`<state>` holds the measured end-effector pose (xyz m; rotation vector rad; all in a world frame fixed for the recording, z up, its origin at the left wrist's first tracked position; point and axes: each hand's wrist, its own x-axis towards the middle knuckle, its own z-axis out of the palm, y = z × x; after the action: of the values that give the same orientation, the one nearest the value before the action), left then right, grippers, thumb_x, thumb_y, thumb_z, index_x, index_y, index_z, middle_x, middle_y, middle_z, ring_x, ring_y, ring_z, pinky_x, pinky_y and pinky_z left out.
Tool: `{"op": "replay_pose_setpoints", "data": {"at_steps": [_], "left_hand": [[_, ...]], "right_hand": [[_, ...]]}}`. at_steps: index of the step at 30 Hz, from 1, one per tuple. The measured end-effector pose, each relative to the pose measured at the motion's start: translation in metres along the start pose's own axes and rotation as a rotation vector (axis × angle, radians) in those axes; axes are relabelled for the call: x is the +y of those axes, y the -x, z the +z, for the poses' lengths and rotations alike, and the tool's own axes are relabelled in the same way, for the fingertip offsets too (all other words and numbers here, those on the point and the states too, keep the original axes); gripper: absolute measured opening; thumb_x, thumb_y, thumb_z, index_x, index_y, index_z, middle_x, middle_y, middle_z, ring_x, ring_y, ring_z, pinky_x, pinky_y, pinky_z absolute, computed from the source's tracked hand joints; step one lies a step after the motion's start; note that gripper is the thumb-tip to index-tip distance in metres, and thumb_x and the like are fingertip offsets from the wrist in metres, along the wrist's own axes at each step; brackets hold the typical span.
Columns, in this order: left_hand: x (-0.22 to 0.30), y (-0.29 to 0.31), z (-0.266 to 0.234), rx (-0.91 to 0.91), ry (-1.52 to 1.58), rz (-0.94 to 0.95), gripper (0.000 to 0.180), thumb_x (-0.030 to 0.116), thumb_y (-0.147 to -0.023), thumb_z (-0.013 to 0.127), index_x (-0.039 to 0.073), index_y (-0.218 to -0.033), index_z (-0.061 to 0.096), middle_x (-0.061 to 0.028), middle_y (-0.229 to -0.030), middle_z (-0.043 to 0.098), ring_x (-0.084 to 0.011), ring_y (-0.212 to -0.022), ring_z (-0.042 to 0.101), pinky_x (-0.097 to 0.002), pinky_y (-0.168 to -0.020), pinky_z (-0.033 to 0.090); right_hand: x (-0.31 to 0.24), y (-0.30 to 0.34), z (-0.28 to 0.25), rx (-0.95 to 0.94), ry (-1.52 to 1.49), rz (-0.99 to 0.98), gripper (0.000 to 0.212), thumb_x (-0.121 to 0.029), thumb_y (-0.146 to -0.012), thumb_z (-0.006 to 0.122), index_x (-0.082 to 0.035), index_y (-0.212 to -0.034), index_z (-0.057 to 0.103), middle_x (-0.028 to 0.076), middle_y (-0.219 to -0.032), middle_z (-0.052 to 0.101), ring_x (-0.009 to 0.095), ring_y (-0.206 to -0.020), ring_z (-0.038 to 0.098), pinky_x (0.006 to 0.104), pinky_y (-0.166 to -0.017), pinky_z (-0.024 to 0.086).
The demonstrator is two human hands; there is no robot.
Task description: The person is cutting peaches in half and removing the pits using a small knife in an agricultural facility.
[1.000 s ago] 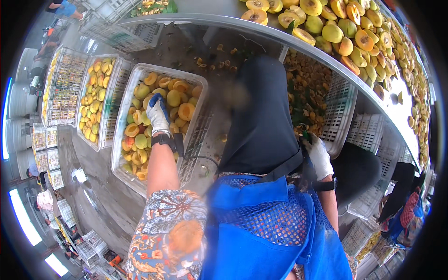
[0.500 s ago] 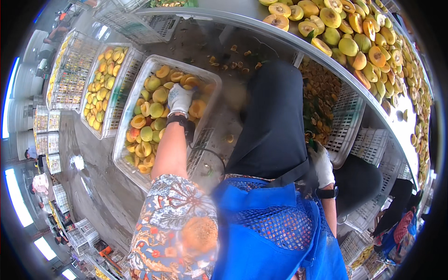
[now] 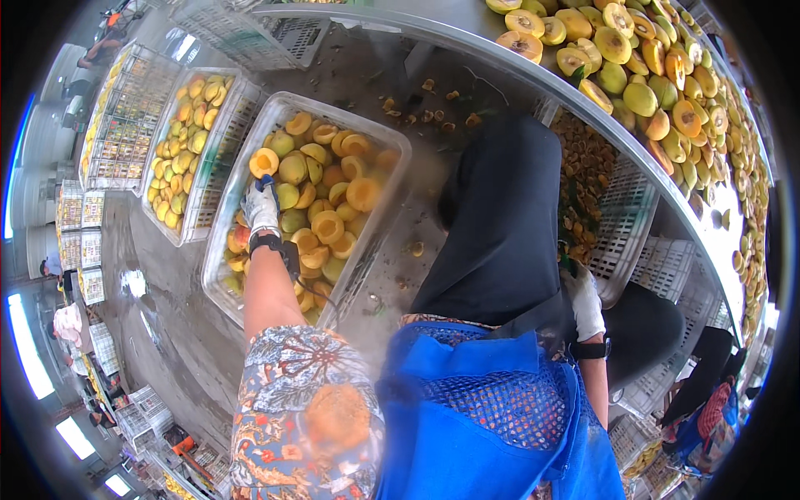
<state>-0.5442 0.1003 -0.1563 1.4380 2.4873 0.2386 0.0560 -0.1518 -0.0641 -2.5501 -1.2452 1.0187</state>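
Note:
My left hand (image 3: 262, 207), in a white glove with blue fingertips, lies over a pale plastic crate (image 3: 392, 179) full of yellow peach halves. Its fingers stretch out along the crate's left side, and their tips meet the lower edge of a cut-side-up peach half (image 3: 264, 162). A dark band circles that wrist. My right hand (image 3: 585, 306), gloved in white, hangs low beside my dark-trousered knee, near a white slatted crate (image 3: 627, 221). Its fingers are mostly hidden in shadow by the leg, so I cannot make out anything in them.
A metal table (image 3: 433, 32) curves across the upper right, heaped with halved peaches (image 3: 640, 98). Brown-orange scraps (image 3: 583, 171) fill the space under it. Another peach-filled crate (image 3: 218, 154) stands at the left. Fruit bits (image 3: 429, 115) litter the wet floor (image 3: 158, 287).
My left hand has moved from the crate's middle toward its left side, baring more peach halves there. The view has shifted slightly. My right hand stays low by the knee.

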Motion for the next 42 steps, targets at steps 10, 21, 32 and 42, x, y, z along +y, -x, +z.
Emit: {"op": "replay_pose_setpoints", "data": {"at_steps": [10,21,32,42], "left_hand": [[0.027,-0.005,-0.006,0.344,0.626,0.139,0.031,0.027,-0.097,0.053,-0.001,-0.104,0.063,-0.0193,-0.088,0.067,-0.0298,-0.078,0.062,-0.0415,-0.071,0.047],[0.022,-0.04,0.013,0.066,0.426,0.24,0.042,0.036,-0.095,0.048,-0.001,-0.105,0.066,-0.0172,-0.101,0.069,-0.0295,-0.092,0.065,-0.0389,-0.081,0.048],[0.119,0.014,-0.082,0.31,-0.15,0.354,0.044,0.034,-0.091,0.06,0.004,-0.124,0.059,-0.0254,-0.119,0.06,-0.0405,-0.1,0.061,-0.0445,-0.084,0.049],[0.454,0.166,-0.132,-0.308,0.324,0.938,0.065,0.017,-0.079,0.077,-0.004,-0.134,0.049,-0.0102,-0.103,0.067,-0.008,-0.084,0.062,-0.0209,-0.069,0.048]], "right_hand": [[-0.003,0.018,-0.006,0.179,-0.09,-0.152,0.048,-0.033,-0.093,0.054,0.003,-0.125,0.054,0.028,-0.117,0.06,0.042,-0.111,0.055,0.0439,-0.093,0.043],[-0.03,0.035,-0.024,0.11,-0.185,-0.028,0.035,-0.026,-0.091,0.056,0.001,-0.111,0.06,0.025,-0.106,0.065,0.04,-0.103,0.061,0.0446,-0.087,0.048],[-0.037,0.03,-0.039,0.069,-0.166,-0.088,0.04,-0.026,-0.091,0.057,0.007,-0.113,0.054,0.029,-0.107,0.061,0.042,-0.105,0.057,0.0463,-0.089,0.044],[-0.01,0.019,-0.029,0.172,0.024,-0.434,0.038,-0.028,-0.089,0.06,0.008,-0.101,0.056,0.029,-0.093,0.064,0.043,-0.091,0.061,0.0478,-0.077,0.047]]}}
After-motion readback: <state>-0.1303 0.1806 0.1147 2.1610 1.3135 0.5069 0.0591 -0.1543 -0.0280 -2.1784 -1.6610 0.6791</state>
